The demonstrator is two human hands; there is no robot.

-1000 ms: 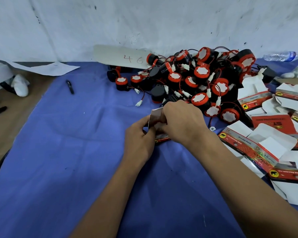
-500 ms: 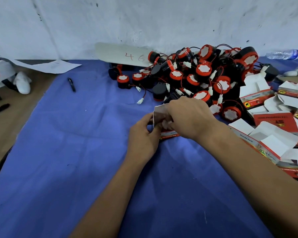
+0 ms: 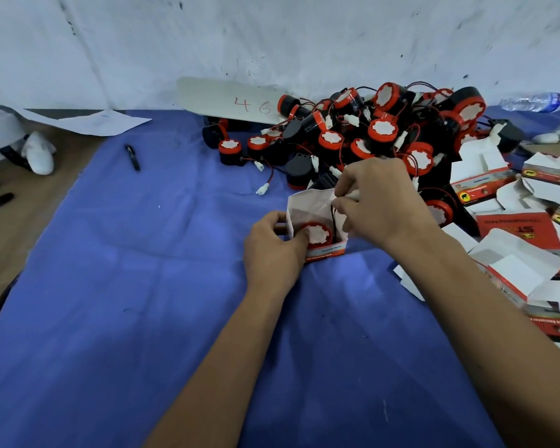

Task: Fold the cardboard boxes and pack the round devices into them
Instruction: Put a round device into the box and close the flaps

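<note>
cardboard box (image 3: 307, 210) stands open on the blue worktop (image 3: 143, 286), one round device (image 3: 317, 234) inside it, red face up. we see the left hand (image 3: 272, 250) gripping the box's near left corner, and the right hand (image 3: 375, 202) pinching a white connector at its top. device pile (image 3: 385, 137) just behind, more boxes (image 3: 514, 263) at right.
</note>
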